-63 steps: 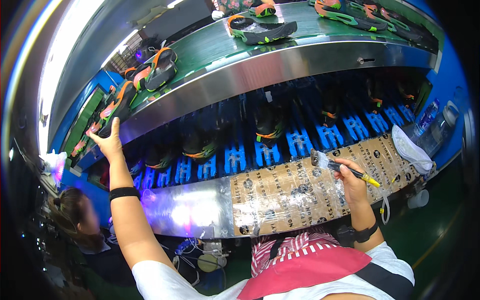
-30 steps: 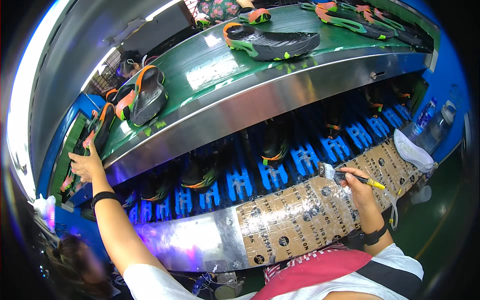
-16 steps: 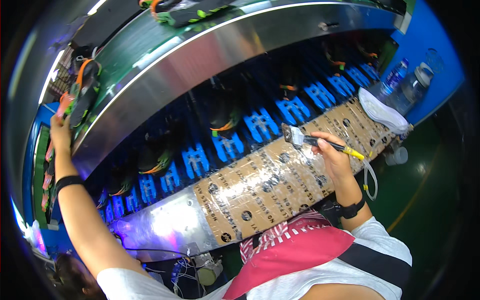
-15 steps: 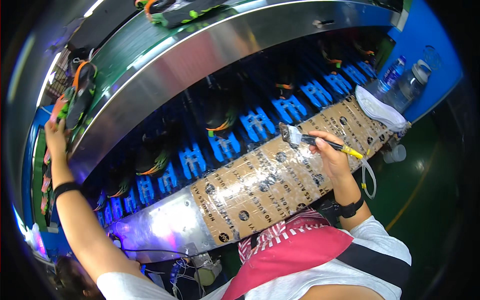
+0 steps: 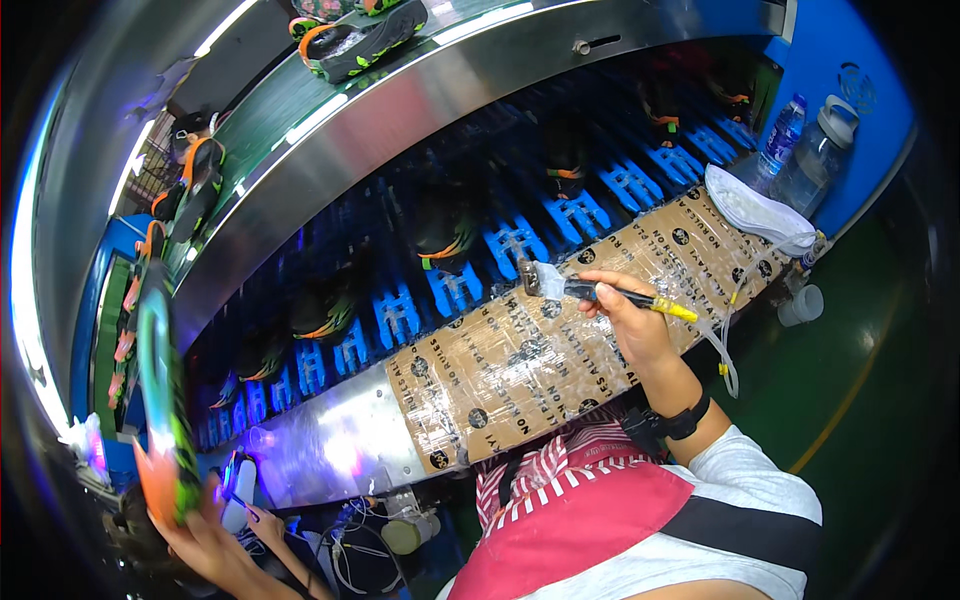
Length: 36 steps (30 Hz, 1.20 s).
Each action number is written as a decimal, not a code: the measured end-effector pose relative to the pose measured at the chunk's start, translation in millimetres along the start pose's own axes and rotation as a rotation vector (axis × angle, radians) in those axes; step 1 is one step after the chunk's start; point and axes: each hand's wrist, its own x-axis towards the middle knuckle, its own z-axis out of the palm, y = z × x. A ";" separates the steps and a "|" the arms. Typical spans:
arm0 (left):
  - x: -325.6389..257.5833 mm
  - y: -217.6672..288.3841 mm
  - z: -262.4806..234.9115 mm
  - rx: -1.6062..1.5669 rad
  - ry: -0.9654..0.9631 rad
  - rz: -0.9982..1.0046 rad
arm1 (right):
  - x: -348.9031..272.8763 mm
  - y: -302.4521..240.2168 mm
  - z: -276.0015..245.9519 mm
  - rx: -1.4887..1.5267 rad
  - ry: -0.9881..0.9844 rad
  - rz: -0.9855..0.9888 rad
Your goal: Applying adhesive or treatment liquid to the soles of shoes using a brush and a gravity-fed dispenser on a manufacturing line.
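Note:
My right hand grips a flat brush by its dark and yellow handle. Its bristles hang over the far edge of a ledge covered in brown printed cardboard. A thin clear tube trails from the handle end. At the lower left, my left hand is closed around the lower end of a shoe. This shoe is dark with green and orange parts, held upright and smeared by motion. Dark shoes stand in a row beyond the ledge, near blue slotted supports.
A green conveyor behind a metal rail carries more shoes. On the right end of the ledge stand a water bottle, a clear jug and a white pad. A co-worker's hand is close by my left hand.
My left hand has taken a shoe from the conveyor on the left and brought it down toward me. The right hand has shifted slightly left with the brush.

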 end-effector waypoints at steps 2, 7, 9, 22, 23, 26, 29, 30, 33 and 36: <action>-48.6 21.6 -1.6 -0.234 -0.007 -0.179 | -1.5 -0.4 4.1 0.020 -0.026 0.015; -162.6 14.8 56.5 -0.161 -0.124 -0.252 | -5.5 -3.4 19.1 0.064 -0.092 0.021; -187.5 9.4 76.7 -0.240 -0.153 -0.389 | -7.1 -6.5 22.3 0.076 -0.125 0.006; -46.1 135.8 10.4 0.237 -0.290 -0.522 | -23.1 3.1 8.4 0.118 -0.143 -0.032; -45.4 143.5 8.1 0.285 -0.171 -0.459 | -22.5 5.6 9.5 0.117 -0.161 -0.019; -55.4 156.2 5.1 0.338 -0.188 -0.502 | -16.6 12.7 15.6 0.104 -0.175 0.000; -77.3 150.7 11.7 0.230 -0.316 -0.580 | -5.7 16.6 22.9 0.072 -0.211 0.042; -102.3 129.0 26.0 0.210 -0.160 -0.552 | -2.2 17.1 25.3 0.049 -0.205 0.048; -158.8 72.9 59.8 -0.128 -0.297 -0.612 | 8.7 14.4 29.9 0.018 -0.205 0.047; -226.7 26.2 106.8 -0.306 -0.156 -0.763 | 17.5 10.7 32.3 0.061 -0.242 0.062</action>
